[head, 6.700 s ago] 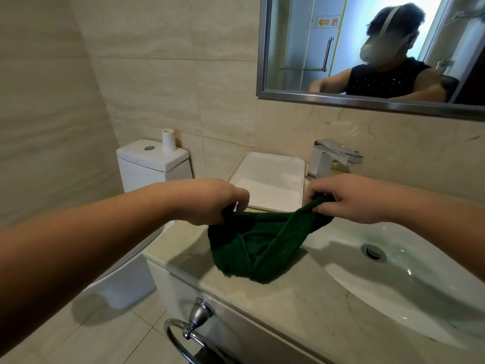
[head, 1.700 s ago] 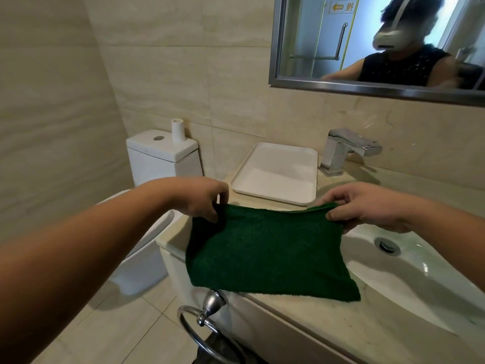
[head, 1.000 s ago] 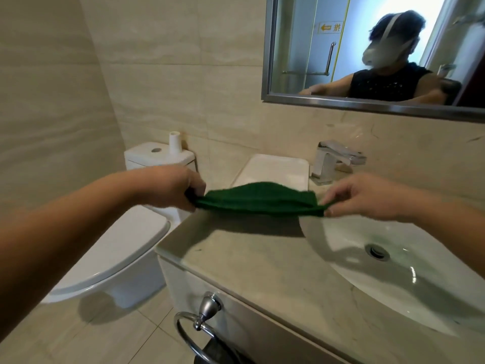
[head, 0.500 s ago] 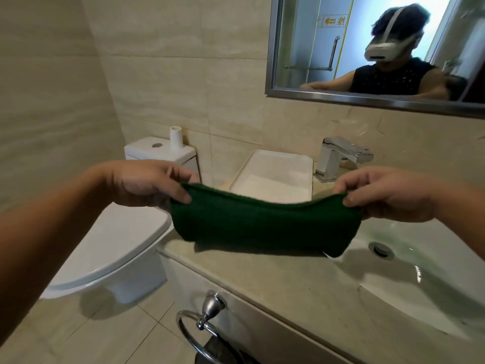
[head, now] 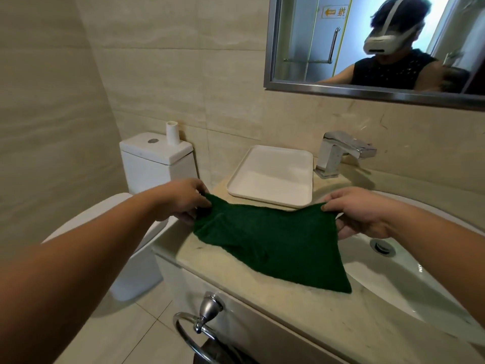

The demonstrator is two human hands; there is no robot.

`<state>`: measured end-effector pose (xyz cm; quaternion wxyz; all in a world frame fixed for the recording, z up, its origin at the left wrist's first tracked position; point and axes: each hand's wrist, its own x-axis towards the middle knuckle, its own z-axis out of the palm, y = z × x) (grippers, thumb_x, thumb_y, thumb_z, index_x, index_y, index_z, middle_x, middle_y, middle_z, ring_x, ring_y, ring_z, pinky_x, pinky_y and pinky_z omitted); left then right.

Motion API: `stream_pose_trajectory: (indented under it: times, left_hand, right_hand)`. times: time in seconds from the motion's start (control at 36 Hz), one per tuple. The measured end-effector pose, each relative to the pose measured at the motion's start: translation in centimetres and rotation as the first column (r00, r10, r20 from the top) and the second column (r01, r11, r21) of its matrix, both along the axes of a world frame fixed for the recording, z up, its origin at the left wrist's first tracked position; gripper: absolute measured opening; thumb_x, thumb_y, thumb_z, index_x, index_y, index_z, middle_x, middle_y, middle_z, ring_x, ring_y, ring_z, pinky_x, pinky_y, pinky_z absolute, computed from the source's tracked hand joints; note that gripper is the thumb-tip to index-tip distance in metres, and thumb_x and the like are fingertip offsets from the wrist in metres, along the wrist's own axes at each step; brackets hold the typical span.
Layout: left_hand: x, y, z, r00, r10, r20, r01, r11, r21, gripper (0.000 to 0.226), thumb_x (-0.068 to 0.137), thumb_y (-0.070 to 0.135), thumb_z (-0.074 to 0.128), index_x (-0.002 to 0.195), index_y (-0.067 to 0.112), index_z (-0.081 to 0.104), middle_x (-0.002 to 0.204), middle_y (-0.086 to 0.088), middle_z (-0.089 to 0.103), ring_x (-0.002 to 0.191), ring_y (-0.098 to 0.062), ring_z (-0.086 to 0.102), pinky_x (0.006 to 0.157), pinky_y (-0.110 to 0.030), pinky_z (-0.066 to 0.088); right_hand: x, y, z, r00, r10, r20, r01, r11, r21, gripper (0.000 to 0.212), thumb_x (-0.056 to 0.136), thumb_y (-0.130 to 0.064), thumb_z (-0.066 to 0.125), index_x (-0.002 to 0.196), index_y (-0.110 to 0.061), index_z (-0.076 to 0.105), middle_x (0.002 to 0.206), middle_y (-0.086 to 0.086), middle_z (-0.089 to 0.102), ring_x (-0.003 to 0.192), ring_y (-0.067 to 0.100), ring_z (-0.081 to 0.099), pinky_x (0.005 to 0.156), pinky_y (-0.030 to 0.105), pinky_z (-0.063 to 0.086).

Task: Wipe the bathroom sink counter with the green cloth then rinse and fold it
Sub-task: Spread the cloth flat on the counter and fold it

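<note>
Beige marble desk fills the lower middle of the view; white toilet stands to its left, lid down; white sink is set into the desk's right part; steel-framed mirror hangs on the wall above.

Green cloth is spread on the desk just left of the sink; near part lies flat on the marble, near-right corner reaches the sink rim; far edge is lifted and stretched between both hands, just in front of the white tray.

Left hand: fingers clamped on the cloth's far-left corner, thumb on top. Right hand: fingers clamped on the far-right corner, held over the sink's left edge.

Chrome tap stands right of the tray, near the wall; metal towel ring hangs on the desk's front panel; white tube stands upright on the cistern; drain is visible in the sink.
</note>
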<state>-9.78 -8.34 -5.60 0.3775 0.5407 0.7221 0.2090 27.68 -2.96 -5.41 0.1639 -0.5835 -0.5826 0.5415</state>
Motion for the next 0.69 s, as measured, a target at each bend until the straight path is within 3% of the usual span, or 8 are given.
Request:
stream_pose_trajectory:
  times: [0.08, 0.14, 0.19, 0.28, 0.33, 0.47, 0.61, 0.69]
  left_hand:
    - [0.7, 0.6, 0.1, 0.921, -0.011, -0.390, 0.072, 0.987, 0.142, 0.031, 0.095, 0.026, 0.074, 0.122, 0.021, 0.061, 0.115, -0.007, 0.067, 0.096, -0.023, 0.069, 0.084, -0.040, 0.063]
    - [1.6, 0.3, 0.5, 0.827, -0.045, -0.560, 0.241, 0.929, 0.282, 0.037, 0.092, 0.044, 0.074, 0.122, 0.028, 0.060, 0.116, 0.000, 0.061, 0.098, -0.017, 0.063, 0.086, -0.035, 0.058]
    - [2.9, -0.9, 1.1, 0.811, -0.213, -0.544, 0.428, 0.851, 0.304, 0.034, 0.091, 0.053, 0.071, 0.119, 0.036, 0.061, 0.116, 0.008, 0.057, 0.104, -0.012, 0.058, 0.088, -0.030, 0.053]
    - [4.2, -2.4, 1.4, 0.677, -0.478, -0.560, 0.613, 0.787, 0.069, 0.034, 0.090, 0.054, 0.072, 0.120, 0.042, 0.063, 0.124, 0.013, 0.053, 0.115, -0.010, 0.048, 0.095, -0.031, 0.047]
    - [4.2, -2.8, 1.3, 0.637, -0.553, -0.537, 0.629, 0.776, -0.052, 0.032, 0.089, 0.048, 0.076, 0.118, 0.041, 0.065, 0.121, 0.013, 0.054, 0.112, -0.012, 0.052, 0.089, -0.029, 0.048]
    - [3.4, -3.4, 2.0, 0.648, -0.567, -0.508, 0.600, 0.791, -0.116, 0.032, 0.086, 0.030, 0.082, 0.110, 0.039, 0.063, 0.112, 0.012, 0.060, 0.097, -0.011, 0.059, 0.074, -0.026, 0.051]
    - [3.5, -4.2, 2.5, 0.543, -0.562, -0.623, 0.598, 0.780, -0.182, 0.019, 0.092, 0.022, 0.075, 0.109, 0.028, 0.068, 0.105, 0.007, 0.064, 0.094, -0.015, 0.061, 0.078, -0.028, 0.053]
    - [3.9, -4.7, 2.8, 0.457, -0.623, -0.635, 0.581, 0.749, -0.317, 0.014, 0.092, 0.019, 0.073, 0.100, 0.028, 0.065, 0.095, 0.007, 0.061, 0.082, -0.011, 0.057, 0.066, -0.022, 0.045]
  right_hand:
    - [-0.1, 0.2, 0.3, 0.999, -0.038, -0.010, 0.038, 0.999, 0.036, 0.020, 0.105, -0.006, 0.049, 0.119, 0.000, 0.061, 0.083, 0.019, 0.066, 0.049, 0.020, 0.063, 0.049, 0.033, 0.060]
    - [-0.3, 0.3, 0.4, 0.999, -0.037, -0.015, 0.037, 0.998, 0.051, 0.020, 0.104, -0.006, 0.048, 0.119, 0.000, 0.061, 0.083, 0.018, 0.065, 0.047, 0.020, 0.062, 0.048, 0.031, 0.057]
    - [-0.4, 0.3, 0.3, 0.999, -0.036, -0.018, 0.037, 0.997, 0.061, 0.020, 0.104, -0.006, 0.048, 0.119, -0.003, 0.062, 0.088, 0.018, 0.064, 0.048, 0.020, 0.061, 0.048, 0.031, 0.057]
    - [-0.5, 0.3, 0.1, 0.999, -0.031, -0.015, 0.032, 0.997, 0.063, 0.020, 0.104, -0.006, 0.048, 0.119, -0.007, 0.062, 0.094, 0.019, 0.064, 0.051, 0.021, 0.061, 0.052, 0.035, 0.058]
    - [-0.5, 0.3, 0.0, 1.000, -0.023, -0.005, 0.024, 0.998, 0.065, 0.021, 0.103, -0.006, 0.048, 0.118, -0.008, 0.063, 0.094, 0.019, 0.064, 0.052, 0.021, 0.061, 0.053, 0.035, 0.059]
    - [-0.4, 0.1, -0.2, 1.000, -0.022, 0.007, 0.021, 0.997, 0.068, 0.021, 0.104, -0.006, 0.048, 0.118, -0.009, 0.063, 0.099, 0.020, 0.064, 0.054, 0.021, 0.061, 0.056, 0.037, 0.061]
    - [-0.5, -0.1, -0.3, 0.999, -0.035, 0.002, 0.035, 0.996, 0.078, 0.022, 0.104, -0.005, 0.046, 0.119, -0.007, 0.062, 0.100, 0.020, 0.063, 0.050, 0.020, 0.061, 0.054, 0.037, 0.060]
    - [-0.5, -0.4, -0.2, 0.999, -0.049, 0.005, 0.048, 0.995, 0.085, 0.023, 0.105, -0.005, 0.044, 0.117, -0.009, 0.063, 0.100, 0.021, 0.066, 0.052, 0.021, 0.063, 0.054, 0.037, 0.061]
